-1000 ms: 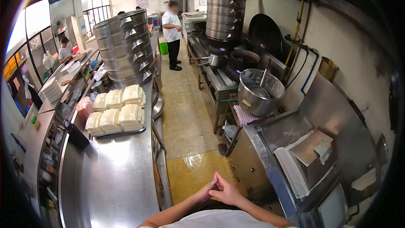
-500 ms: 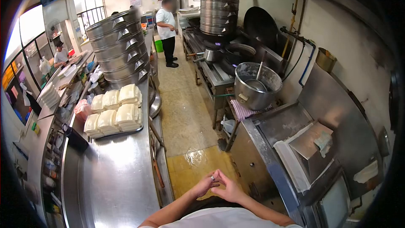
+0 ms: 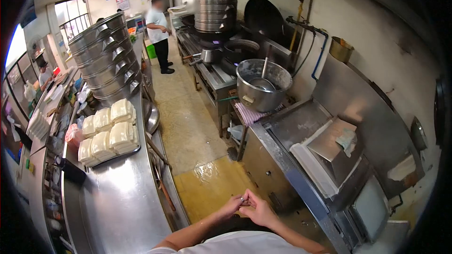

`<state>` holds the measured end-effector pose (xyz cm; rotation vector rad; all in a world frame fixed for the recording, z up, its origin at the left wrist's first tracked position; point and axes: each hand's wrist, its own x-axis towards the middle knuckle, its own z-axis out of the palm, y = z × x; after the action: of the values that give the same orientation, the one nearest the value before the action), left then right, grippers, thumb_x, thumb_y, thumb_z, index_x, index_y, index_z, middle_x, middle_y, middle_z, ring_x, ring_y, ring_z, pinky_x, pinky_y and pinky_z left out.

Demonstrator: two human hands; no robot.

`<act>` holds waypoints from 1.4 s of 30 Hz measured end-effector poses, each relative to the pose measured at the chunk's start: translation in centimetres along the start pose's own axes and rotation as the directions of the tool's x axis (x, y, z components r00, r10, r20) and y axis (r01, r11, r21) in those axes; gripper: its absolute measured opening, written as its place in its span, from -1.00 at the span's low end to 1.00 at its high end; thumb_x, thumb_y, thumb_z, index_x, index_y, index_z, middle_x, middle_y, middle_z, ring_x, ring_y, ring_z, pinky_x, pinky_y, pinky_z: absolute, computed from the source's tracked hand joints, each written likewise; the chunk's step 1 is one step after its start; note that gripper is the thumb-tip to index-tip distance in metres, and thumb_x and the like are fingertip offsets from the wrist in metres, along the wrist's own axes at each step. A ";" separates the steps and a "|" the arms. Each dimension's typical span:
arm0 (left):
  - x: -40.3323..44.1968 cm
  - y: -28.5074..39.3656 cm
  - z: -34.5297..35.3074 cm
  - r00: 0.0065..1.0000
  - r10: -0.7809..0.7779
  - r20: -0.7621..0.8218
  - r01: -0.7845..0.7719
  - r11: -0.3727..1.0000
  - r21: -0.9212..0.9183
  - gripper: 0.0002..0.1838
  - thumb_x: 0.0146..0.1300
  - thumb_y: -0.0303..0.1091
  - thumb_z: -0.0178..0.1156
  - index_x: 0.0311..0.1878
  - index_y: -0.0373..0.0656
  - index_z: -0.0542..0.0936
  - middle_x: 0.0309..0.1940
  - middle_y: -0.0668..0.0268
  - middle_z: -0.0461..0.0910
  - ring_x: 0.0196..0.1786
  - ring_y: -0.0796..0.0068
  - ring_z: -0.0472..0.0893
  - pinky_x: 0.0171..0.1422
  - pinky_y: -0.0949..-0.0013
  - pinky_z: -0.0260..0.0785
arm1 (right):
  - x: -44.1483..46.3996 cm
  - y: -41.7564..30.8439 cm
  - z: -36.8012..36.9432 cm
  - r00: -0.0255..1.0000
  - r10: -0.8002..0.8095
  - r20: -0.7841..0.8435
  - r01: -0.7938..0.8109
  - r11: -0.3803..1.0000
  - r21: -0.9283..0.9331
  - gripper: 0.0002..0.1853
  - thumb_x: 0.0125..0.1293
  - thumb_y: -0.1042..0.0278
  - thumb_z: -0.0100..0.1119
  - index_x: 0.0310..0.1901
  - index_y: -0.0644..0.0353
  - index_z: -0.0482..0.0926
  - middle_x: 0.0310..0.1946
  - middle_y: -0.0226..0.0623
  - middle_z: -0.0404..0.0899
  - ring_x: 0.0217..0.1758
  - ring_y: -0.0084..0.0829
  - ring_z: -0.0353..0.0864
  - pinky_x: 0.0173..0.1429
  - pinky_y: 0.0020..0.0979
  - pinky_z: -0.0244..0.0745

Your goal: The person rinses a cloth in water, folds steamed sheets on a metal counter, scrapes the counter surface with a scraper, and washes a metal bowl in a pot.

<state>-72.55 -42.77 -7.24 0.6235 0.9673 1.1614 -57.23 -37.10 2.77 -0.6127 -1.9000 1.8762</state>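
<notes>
My left hand [image 3: 232, 206] and my right hand [image 3: 260, 212] meet in front of my body, above the floor. Their fingers are closed and pressed together at the tips. A ring [image 3: 243, 199] shows on a finger where the two hands touch, and no other object is visible between them. Nearest on the left is the steel worktop [image 3: 125, 202]. Farther along it, a tray [image 3: 115, 158] carries stacks of pale, folded sheet-like pieces [image 3: 106, 134]. Neither hand touches the worktop or the stacks.
Tall steel steamer tiers [image 3: 106, 61] lean on the left worktop beyond a dark bottle [image 3: 69, 169]. On the right stand a large pot with a ladle [image 3: 263, 87], a stove [image 3: 214, 73] and a steel unit [image 3: 336, 148]. A co-worker [image 3: 159, 33] stands up the aisle; wet floor [image 3: 207, 174] lies ahead.
The view has turned to the right, so the worktop, stove and co-worker sit farther left. My hands stay together, with the fingers drawn slightly closer.
</notes>
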 end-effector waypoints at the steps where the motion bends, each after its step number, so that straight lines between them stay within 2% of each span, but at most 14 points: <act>1: 0.1 -0.1 0.6 0.999 -0.034 -0.017 0.034 0.999 -0.002 -0.35 0.59 0.15 -0.02 0.34 -0.31 0.49 0.17 0.14 0.64 0.22 0.29 0.63 0.33 0.25 0.44 | -0.4 -0.2 -0.4 1.000 -0.003 0.015 0.003 1.000 0.031 -0.34 0.34 0.51 0.35 0.38 0.44 0.25 0.05 -0.31 0.42 0.19 -0.54 0.52 0.31 -0.44 0.48; 3: 0.8 0.3 1.8 0.995 -0.083 -0.056 0.084 0.996 0.005 -0.36 0.60 0.14 -0.02 0.31 -0.31 0.52 0.12 0.15 0.67 0.18 0.31 0.65 0.30 0.27 0.46 | -1.1 -0.7 -1.1 1.000 0.011 -0.022 -0.009 0.998 0.055 -0.33 0.34 0.55 0.34 0.40 0.45 0.22 0.04 -0.31 0.41 0.21 -0.52 0.51 0.35 -0.43 0.47; 7: 2.0 -0.9 3.7 1.000 0.018 0.022 -0.018 1.000 -0.012 -0.36 0.59 0.17 -0.02 0.20 -0.32 0.60 0.03 0.17 0.70 0.09 0.36 0.67 0.23 0.31 0.48 | -2.8 0.2 -2.5 0.996 -0.022 -0.082 0.025 0.999 0.043 -0.39 0.34 0.57 0.34 0.33 0.45 0.25 0.04 -0.32 0.39 0.25 -0.51 0.48 0.39 -0.41 0.46; 10: 2.6 -1.6 5.7 0.996 0.029 0.083 -0.030 0.999 0.012 -0.33 0.57 0.23 -0.03 0.13 -0.31 0.64 0.00 0.17 0.71 0.05 0.41 0.67 0.18 0.33 0.48 | -4.7 0.8 -3.9 0.994 -0.023 -0.104 0.037 0.990 0.134 -0.43 0.33 0.59 0.33 0.28 0.43 0.26 0.01 -0.34 0.38 0.25 -0.52 0.47 0.42 -0.39 0.45; 13: 3.0 -2.8 9.0 0.994 0.002 0.113 -0.008 0.998 0.058 -0.29 0.54 0.29 -0.04 0.10 -0.28 0.66 -0.02 0.20 0.72 0.03 0.43 0.67 0.16 0.33 0.48 | -7.9 -0.6 -6.1 0.995 -0.041 -0.091 0.050 0.993 0.104 -0.43 0.33 0.61 0.32 0.29 0.44 0.26 0.00 -0.34 0.38 0.24 -0.52 0.46 0.43 -0.39 0.44; 16: 3.8 -4.9 13.0 0.989 -0.064 0.137 0.050 0.993 0.106 -0.26 0.52 0.35 -0.07 0.11 -0.24 0.66 -0.03 0.25 0.72 0.03 0.44 0.66 0.17 0.33 0.47 | -12.1 -0.4 -8.7 0.996 0.002 -0.095 0.013 0.987 0.162 -0.46 0.30 0.75 0.25 0.27 0.34 0.30 0.13 -0.31 0.40 0.31 -0.55 0.42 0.44 -0.43 0.41; 19: 5.1 -9.0 17.1 0.974 -0.170 0.148 0.154 0.981 0.117 -0.21 0.49 0.43 -0.13 0.15 -0.18 0.66 -0.01 0.31 0.70 0.05 0.46 0.63 0.19 0.32 0.45 | -17.0 -1.4 -11.0 0.972 0.071 -0.222 -0.034 0.985 0.166 -0.18 0.31 0.74 0.26 0.54 0.45 0.06 0.45 -0.01 0.29 0.50 -0.36 0.34 0.53 -0.32 0.34; 22: 5.8 -11.6 21.4 0.952 -0.257 0.167 0.231 0.959 0.162 -0.16 0.46 0.49 -0.19 0.20 -0.11 0.64 0.04 0.35 0.68 0.07 0.48 0.59 0.23 0.28 0.42 | -21.5 1.1 -13.8 0.960 0.053 -0.274 0.015 0.971 0.239 -0.02 0.31 0.72 0.28 0.60 0.47 -0.20 0.60 0.21 0.02 0.60 -0.20 0.23 0.58 -0.24 0.29; 27: 5.0 -13.7 28.8 0.925 -0.329 0.188 0.275 0.924 0.265 -0.15 0.47 0.52 -0.25 0.25 -0.07 0.62 0.10 0.37 0.65 0.11 0.46 0.57 0.26 0.24 0.41 | -28.7 2.1 -17.4 0.928 0.120 -0.353 -0.017 0.959 0.282 -0.06 0.31 0.71 0.28 0.58 0.51 -0.14 0.59 0.25 0.05 0.61 -0.16 0.21 0.58 -0.22 0.28; 30: 4.2 -14.4 32.6 0.922 -0.329 0.206 0.281 0.931 0.231 -0.19 0.54 0.38 -0.20 0.26 -0.25 0.56 0.15 0.25 0.63 0.19 0.44 0.60 0.40 0.28 0.40 | -32.2 2.3 -18.9 0.925 0.112 -0.363 0.003 0.953 0.302 -0.06 0.32 0.70 0.27 0.58 0.51 -0.14 0.59 0.26 0.04 0.61 -0.14 0.21 0.59 -0.22 0.28; 32: 4.1 -15.5 34.2 0.927 -0.312 0.206 0.270 0.940 0.209 -0.19 0.54 0.38 -0.19 0.27 -0.26 0.56 0.16 0.24 0.63 0.18 0.45 0.61 0.38 0.30 0.40 | -33.8 2.2 -19.5 0.925 0.116 -0.363 0.007 0.947 0.321 -0.06 0.32 0.71 0.27 0.58 0.51 -0.14 0.58 0.26 0.04 0.61 -0.14 0.20 0.59 -0.21 0.27; 34: 4.2 -16.3 35.1 0.932 -0.305 0.197 0.267 0.943 0.196 -0.19 0.54 0.37 -0.19 0.27 -0.26 0.57 0.16 0.24 0.63 0.16 0.45 0.61 0.35 0.32 0.40 | -34.8 2.1 -20.1 0.924 0.127 -0.359 0.003 0.940 0.340 -0.07 0.32 0.71 0.27 0.58 0.52 -0.14 0.58 0.25 0.05 0.61 -0.13 0.20 0.60 -0.20 0.26; 38: 5.9 -18.5 34.3 0.918 -0.366 0.153 0.324 0.915 0.241 -0.23 0.56 0.34 -0.17 0.24 -0.24 0.59 0.14 0.26 0.66 0.13 0.46 0.62 0.26 0.33 0.43 | -35.1 4.8 -21.1 0.927 0.078 -0.367 0.052 0.942 0.331 -0.03 0.34 0.62 0.31 0.58 0.54 -0.17 0.51 0.15 0.21 0.55 -0.26 0.30 0.56 -0.25 0.29; 42: 7.5 -16.4 35.4 0.890 -0.428 0.155 0.372 0.880 0.295 -0.28 0.59 0.29 -0.17 0.22 -0.22 0.61 0.09 0.27 0.68 0.12 0.45 0.63 0.24 0.34 0.44 | -34.3 4.2 -22.5 0.916 0.059 -0.397 0.067 0.952 0.298 -0.04 0.34 0.60 0.32 0.57 0.55 -0.16 0.51 0.14 0.22 0.53 -0.25 0.32 0.56 -0.26 0.29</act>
<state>-33.08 -38.38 -6.33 0.6990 1.0094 0.5865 -16.05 -37.95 -0.18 -0.8143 -1.3171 1.8193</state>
